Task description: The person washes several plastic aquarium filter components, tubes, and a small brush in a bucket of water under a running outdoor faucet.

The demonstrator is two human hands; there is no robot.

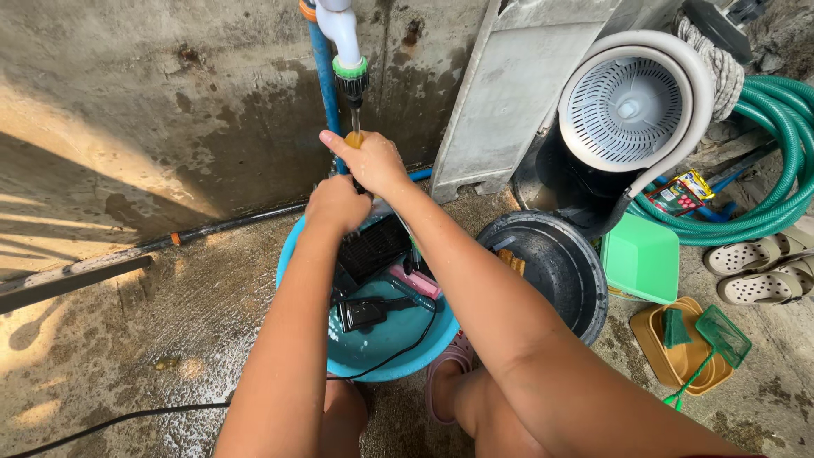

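Right hand (373, 161) grips the tap (351, 85); left hand (337, 203) closed just below, contents unclear.

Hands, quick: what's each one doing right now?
Left hand: closed on something over the basin; what, cannot be told.
Right hand: gripping the tap nozzle.

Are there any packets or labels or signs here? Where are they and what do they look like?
Small packet: lies flat on the ground to the right, between the round white strainer basket and the coiled green hose; rectangular, mostly red and green with a yellow edge.
No signs or screens show.
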